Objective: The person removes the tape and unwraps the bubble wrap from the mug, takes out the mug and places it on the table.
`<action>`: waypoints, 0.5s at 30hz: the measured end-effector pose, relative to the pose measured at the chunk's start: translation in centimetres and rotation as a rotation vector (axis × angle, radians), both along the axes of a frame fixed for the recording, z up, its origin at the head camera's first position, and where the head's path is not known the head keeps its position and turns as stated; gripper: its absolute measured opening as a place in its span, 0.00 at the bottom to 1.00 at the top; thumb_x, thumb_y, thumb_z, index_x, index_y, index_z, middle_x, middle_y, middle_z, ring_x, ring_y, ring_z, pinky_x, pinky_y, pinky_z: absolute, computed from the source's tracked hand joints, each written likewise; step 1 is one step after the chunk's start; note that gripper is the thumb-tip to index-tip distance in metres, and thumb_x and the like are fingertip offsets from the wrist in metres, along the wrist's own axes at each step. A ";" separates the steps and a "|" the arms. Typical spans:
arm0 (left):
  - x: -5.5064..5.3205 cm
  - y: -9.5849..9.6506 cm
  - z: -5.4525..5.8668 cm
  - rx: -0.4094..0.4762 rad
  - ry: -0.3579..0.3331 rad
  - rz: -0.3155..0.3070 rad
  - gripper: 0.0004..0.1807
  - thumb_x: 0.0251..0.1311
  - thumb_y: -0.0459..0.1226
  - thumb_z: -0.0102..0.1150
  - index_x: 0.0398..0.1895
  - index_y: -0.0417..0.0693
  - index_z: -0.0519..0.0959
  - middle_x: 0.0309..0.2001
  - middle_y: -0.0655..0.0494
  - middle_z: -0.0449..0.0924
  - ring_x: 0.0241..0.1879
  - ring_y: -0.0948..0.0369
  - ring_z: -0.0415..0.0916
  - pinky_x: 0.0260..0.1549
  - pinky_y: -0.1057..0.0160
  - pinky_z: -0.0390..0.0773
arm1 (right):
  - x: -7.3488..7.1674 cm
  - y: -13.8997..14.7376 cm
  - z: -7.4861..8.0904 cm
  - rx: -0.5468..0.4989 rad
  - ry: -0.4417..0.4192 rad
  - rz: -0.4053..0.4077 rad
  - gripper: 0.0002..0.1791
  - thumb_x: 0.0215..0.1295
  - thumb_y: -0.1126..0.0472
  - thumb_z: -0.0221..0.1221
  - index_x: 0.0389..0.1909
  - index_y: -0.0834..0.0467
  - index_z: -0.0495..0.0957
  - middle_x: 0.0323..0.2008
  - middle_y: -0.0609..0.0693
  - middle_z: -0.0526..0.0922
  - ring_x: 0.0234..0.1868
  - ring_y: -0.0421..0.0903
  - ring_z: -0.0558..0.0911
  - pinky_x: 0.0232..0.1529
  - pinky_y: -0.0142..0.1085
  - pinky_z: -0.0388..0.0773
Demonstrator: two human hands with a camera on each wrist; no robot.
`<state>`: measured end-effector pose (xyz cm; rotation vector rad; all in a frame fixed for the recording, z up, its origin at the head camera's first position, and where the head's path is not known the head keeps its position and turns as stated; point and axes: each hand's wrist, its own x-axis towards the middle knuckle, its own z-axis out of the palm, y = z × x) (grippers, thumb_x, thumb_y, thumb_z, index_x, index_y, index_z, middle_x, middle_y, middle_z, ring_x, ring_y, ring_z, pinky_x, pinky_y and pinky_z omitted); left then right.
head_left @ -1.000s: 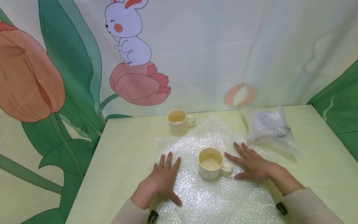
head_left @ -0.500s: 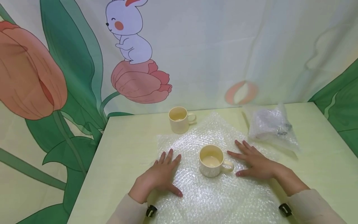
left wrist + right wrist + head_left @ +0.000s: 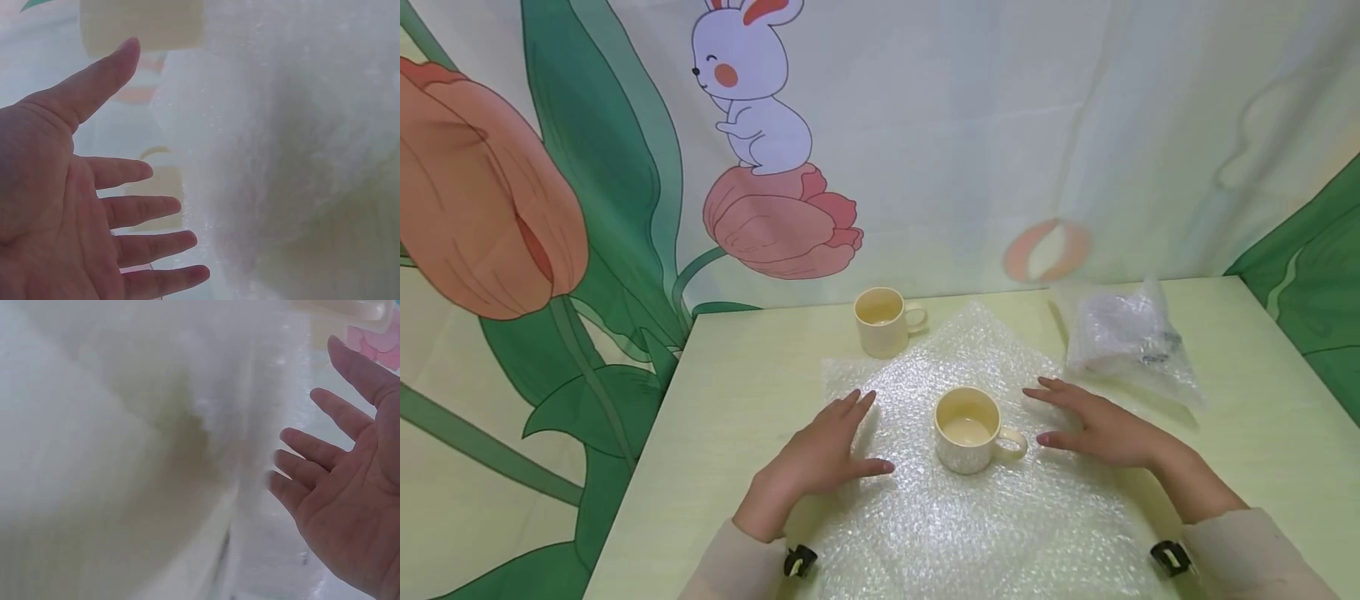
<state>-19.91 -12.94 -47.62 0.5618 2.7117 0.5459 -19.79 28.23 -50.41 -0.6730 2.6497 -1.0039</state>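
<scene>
A cream mug (image 3: 964, 454) stands upright on a sheet of bubble wrap (image 3: 955, 533), its handle turned to the right. My left hand (image 3: 823, 450) is over the left part of the sheet, fingers extended and thumb toward the mug. On the other side my right hand (image 3: 1101, 425) hovers near the handle with spread, relaxed fingers. Both palms face inward and neither hand holds anything. In the left wrist view the left hand (image 3: 69, 206) shows its bare palm. The right hand (image 3: 350, 481) looks likewise in the right wrist view.
Behind the sheet's left corner stands a second cream mug (image 3: 880, 329). A clear plastic packet with a bubble-wrapped item (image 3: 1123, 333) lies at the back right of the pale table (image 3: 730, 392). A printed curtain (image 3: 925, 167) hangs along the back edge.
Both hands, earlier spread flat on the bubble wrap, have lifted and turned so their palms face each other. The mug stays in place on the sheet.
</scene>
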 end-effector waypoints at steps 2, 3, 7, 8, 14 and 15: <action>-0.1 0.0 0.4 0.027 0.006 0.016 0.58 0.58 0.61 0.71 0.84 0.49 0.52 0.82 0.43 0.53 0.81 0.44 0.53 0.76 0.42 0.60 | -0.1 -0.2 0.5 -0.015 0.007 -0.002 0.38 0.70 0.42 0.64 0.77 0.52 0.67 0.79 0.65 0.60 0.78 0.70 0.59 0.72 0.69 0.60; -0.1 0.0 0.6 0.039 0.010 0.024 0.58 0.58 0.61 0.71 0.84 0.48 0.52 0.82 0.43 0.54 0.81 0.44 0.53 0.76 0.42 0.60 | -0.2 -0.3 0.7 -0.021 0.007 -0.004 0.38 0.71 0.42 0.63 0.77 0.51 0.67 0.79 0.64 0.61 0.79 0.70 0.59 0.72 0.69 0.60; -0.2 0.0 1.4 0.095 0.025 0.052 0.57 0.60 0.60 0.70 0.84 0.47 0.52 0.82 0.45 0.55 0.81 0.46 0.55 0.77 0.44 0.61 | -0.4 -0.9 2.0 -0.039 0.001 -0.013 0.36 0.72 0.43 0.63 0.76 0.51 0.68 0.78 0.62 0.64 0.79 0.68 0.59 0.73 0.68 0.59; -0.2 0.0 1.6 0.110 0.025 0.061 0.57 0.60 0.60 0.70 0.84 0.48 0.52 0.82 0.46 0.56 0.81 0.46 0.55 0.77 0.44 0.61 | -0.4 -1.0 2.4 -0.045 -0.005 -0.015 0.36 0.72 0.43 0.63 0.76 0.51 0.68 0.78 0.61 0.65 0.79 0.68 0.59 0.73 0.67 0.59; -0.6 -0.1 2.7 0.213 0.007 0.141 0.56 0.61 0.62 0.68 0.85 0.53 0.50 0.83 0.51 0.54 0.81 0.47 0.54 0.76 0.40 0.61 | -1.0 -1.8 4.3 -0.119 -0.034 -0.008 0.34 0.73 0.46 0.62 0.76 0.52 0.67 0.77 0.56 0.68 0.79 0.63 0.62 0.73 0.66 0.61; -0.7 -0.1 2.9 0.234 0.004 0.155 0.56 0.61 0.62 0.67 0.85 0.54 0.50 0.83 0.51 0.54 0.81 0.47 0.53 0.75 0.39 0.61 | -1.1 -2.0 4.6 -0.128 -0.034 -0.004 0.34 0.73 0.47 0.62 0.76 0.52 0.68 0.76 0.55 0.68 0.79 0.62 0.62 0.73 0.65 0.62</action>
